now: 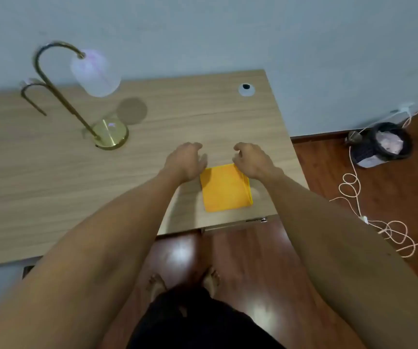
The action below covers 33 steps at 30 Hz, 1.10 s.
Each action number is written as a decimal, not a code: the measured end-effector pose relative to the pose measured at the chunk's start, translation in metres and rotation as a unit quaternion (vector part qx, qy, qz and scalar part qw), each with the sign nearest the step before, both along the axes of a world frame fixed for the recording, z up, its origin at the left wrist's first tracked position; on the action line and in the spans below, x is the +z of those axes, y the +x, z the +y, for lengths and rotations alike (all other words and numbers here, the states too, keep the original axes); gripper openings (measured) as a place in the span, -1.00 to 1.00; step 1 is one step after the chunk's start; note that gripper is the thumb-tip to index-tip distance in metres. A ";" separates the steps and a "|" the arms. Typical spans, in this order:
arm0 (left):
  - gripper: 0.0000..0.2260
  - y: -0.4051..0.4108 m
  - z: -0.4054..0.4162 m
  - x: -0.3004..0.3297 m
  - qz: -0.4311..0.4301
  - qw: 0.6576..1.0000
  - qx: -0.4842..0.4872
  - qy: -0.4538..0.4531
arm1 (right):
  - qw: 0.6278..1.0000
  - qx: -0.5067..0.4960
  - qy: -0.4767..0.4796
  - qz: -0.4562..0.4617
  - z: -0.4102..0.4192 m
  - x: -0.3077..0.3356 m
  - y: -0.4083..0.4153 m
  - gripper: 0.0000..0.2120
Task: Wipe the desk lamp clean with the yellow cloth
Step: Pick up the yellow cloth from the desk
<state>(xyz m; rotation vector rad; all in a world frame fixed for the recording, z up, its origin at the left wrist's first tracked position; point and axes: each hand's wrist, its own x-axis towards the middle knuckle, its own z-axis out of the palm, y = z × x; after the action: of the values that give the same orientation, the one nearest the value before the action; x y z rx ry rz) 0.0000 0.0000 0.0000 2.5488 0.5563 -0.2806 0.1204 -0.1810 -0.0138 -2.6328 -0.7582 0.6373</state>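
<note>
Your yellow cloth lies folded into a flat, soft-edged square on the wood-grain desk, near its front right corner. Your left hand hovers at the cloth's far left corner with its fingers loosely curled downward, holding nothing. Your right hand sits over the far right corner, fingers bent and loose; it overlaps the cloth's edge, but you cannot tell whether it touches the fabric, and it grips nothing that shows.

The desk lamp stands well to the left of the cloth, towards the back of the desk. It has a round, polished brass base, a thin brass stem that arches over in a hook, and a frosted, bell-shaped shade hanging from the tip; motion blur doubles its outline.

A round white cable grommet sits in the desk near the back right. On the glossy reddish wooden floor to the right, a pale cord lies in loose loops beside a dark bin.
</note>
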 end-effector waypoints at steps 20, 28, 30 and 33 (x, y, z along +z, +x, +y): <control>-0.62 0.008 -0.022 -0.086 0.075 0.950 0.212 -0.215 | 0.975 -0.060 0.065 0.205 -0.006 -0.068 0.006 -0.78; -0.90 0.005 0.001 -0.017 0.021 0.877 0.273 -0.395 | 0.946 -0.130 0.141 0.262 0.016 -0.008 0.010 -0.82; -0.76 0.003 0.012 0.007 0.004 0.871 0.269 -0.410 | 0.940 -0.118 0.168 0.272 0.027 0.012 0.013 -0.77; -0.71 0.002 0.033 0.041 -0.036 0.879 0.265 -0.395 | 0.926 -0.089 0.196 0.310 0.049 0.048 0.018 -0.72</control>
<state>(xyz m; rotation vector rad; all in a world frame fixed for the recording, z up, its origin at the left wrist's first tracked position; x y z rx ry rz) 0.0016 0.0335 0.0407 1.5417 0.8660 -0.1600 0.1382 -0.1317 0.0343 -1.9358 -0.3925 1.0613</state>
